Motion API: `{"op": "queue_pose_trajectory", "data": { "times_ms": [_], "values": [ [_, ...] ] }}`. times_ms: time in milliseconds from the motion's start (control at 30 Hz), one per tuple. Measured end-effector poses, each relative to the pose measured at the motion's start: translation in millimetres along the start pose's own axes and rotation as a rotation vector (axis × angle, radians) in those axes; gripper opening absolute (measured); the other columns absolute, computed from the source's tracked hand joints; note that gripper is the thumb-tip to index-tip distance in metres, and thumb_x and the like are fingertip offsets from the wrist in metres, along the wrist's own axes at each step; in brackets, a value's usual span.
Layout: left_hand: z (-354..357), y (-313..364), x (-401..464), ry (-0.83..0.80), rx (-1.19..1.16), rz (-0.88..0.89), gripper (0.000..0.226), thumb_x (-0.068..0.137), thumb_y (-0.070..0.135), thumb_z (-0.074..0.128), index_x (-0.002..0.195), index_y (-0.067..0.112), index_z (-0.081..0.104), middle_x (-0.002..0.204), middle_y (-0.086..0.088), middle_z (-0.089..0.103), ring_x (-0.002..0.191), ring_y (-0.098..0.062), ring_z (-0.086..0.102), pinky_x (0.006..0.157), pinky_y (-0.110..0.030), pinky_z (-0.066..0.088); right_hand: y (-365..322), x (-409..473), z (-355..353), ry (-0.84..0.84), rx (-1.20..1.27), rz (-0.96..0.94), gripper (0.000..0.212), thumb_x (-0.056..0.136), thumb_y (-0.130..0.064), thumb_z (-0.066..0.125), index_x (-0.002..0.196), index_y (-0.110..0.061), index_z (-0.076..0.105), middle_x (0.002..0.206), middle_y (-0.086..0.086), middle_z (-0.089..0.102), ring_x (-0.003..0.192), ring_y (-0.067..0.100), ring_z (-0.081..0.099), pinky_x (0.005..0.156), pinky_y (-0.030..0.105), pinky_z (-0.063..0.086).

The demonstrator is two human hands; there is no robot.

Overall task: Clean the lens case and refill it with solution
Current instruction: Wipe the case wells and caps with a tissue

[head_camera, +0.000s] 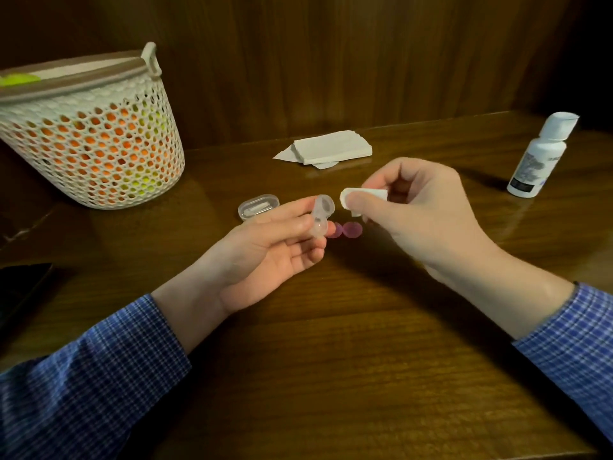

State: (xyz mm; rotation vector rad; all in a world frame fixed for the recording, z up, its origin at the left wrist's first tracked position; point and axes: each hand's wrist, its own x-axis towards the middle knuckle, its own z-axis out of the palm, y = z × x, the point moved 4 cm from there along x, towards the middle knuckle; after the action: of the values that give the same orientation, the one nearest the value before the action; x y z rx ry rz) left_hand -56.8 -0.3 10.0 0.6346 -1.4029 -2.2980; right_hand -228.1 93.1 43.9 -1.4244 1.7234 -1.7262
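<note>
1. Dark polished wood forms the tabletop (331,360), with a wall of the same brown panelling (331,61) rising behind it.
2. Nearest the viewer, two forearms in blue checked sleeves (83,376) reach forward over the wood.
3. Left hand (265,257), palm turned up: its fingers (292,224) and thumb are curled round a clear lens case (320,215), which is held tilted above the tabletop with one open well facing the right hand.
4. Right hand (414,214): its fingers are bent together, thumb and forefinger pinching a small folded white tissue (361,197). The tissue's tip is just beside the upper well of the lens case; whether the two touch cannot be told.
5. Two purple round caps (348,230) lie side by side on the tabletop, below and between the hands, one partly hidden by the left thumb.
6. A small clear oval box (257,207) sits on the tabletop just beyond the left hand.
7. At the left edge lies a flat black object (20,287), only partly in view.
8. Farther back, near the middle, rests a stack of white tissues (331,149).
9. To the far right stands a white solution bottle (539,157), its flip cap open, well apart from the hands.
10. To the far left stands a white mesh basket (96,137) with a brown rim; orange and yellow-green contents show through its holes.
</note>
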Motion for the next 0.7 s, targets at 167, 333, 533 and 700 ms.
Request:
{"op": "queue_pose_trajectory", "data": {
  "times_ms": [167, 333, 533, 700],
  "values": [
    [6, -1, -1, -0.09, 0.105, 0.005, 0.043, 0.093, 0.013, 0.059, 0.136, 0.018, 0.064, 0.103, -0.007, 0.07, 0.083, -0.01, 0.065, 0.081, -0.025, 0.057, 3, -1, 8, -0.109, -0.037, 0.027, 0.014, 0.081, -0.025, 0.086, 0.084, -0.018, 0.074, 0.077, 0.001, 0.076, 0.069, 0.016, 0.075, 0.061, 0.031, 0.063],
    [8, -3, -5, -0.076, 0.254, 0.02, 0.05, 0.094, 0.015, 0.063, 0.144, 0.01, 0.058, 0.091, -0.004, 0.066, 0.083, -0.009, 0.061, 0.081, -0.027, 0.054, 5, -4, 13, -0.103, -0.303, -0.064, 0.016, 0.081, -0.029, 0.085, 0.076, -0.031, 0.069, 0.075, -0.011, 0.069, 0.072, 0.005, 0.064, 0.058, 0.016, 0.052],
    [12, -1, -5, -0.075, 0.271, 0.018, 0.049, 0.092, 0.015, 0.058, 0.14, 0.007, 0.061, 0.089, -0.005, 0.061, 0.081, -0.01, 0.058, 0.08, -0.028, 0.052, -6, -10, 20, -0.055, -0.498, -0.289, 0.025, 0.084, -0.022, 0.083, 0.077, -0.034, 0.062, 0.076, -0.023, 0.057, 0.08, 0.0, 0.061, 0.067, 0.003, 0.046],
    [12, 0, 1, -0.039, 0.153, -0.02, 0.051, 0.089, 0.014, 0.061, 0.139, 0.005, 0.062, 0.092, -0.004, 0.066, 0.082, -0.01, 0.06, 0.075, -0.024, 0.055, -9, -7, 16, -0.009, -0.475, -0.356, 0.015, 0.084, -0.018, 0.081, 0.081, -0.023, 0.067, 0.075, -0.017, 0.06, 0.079, 0.007, 0.061, 0.064, 0.01, 0.048]
  ]
}}
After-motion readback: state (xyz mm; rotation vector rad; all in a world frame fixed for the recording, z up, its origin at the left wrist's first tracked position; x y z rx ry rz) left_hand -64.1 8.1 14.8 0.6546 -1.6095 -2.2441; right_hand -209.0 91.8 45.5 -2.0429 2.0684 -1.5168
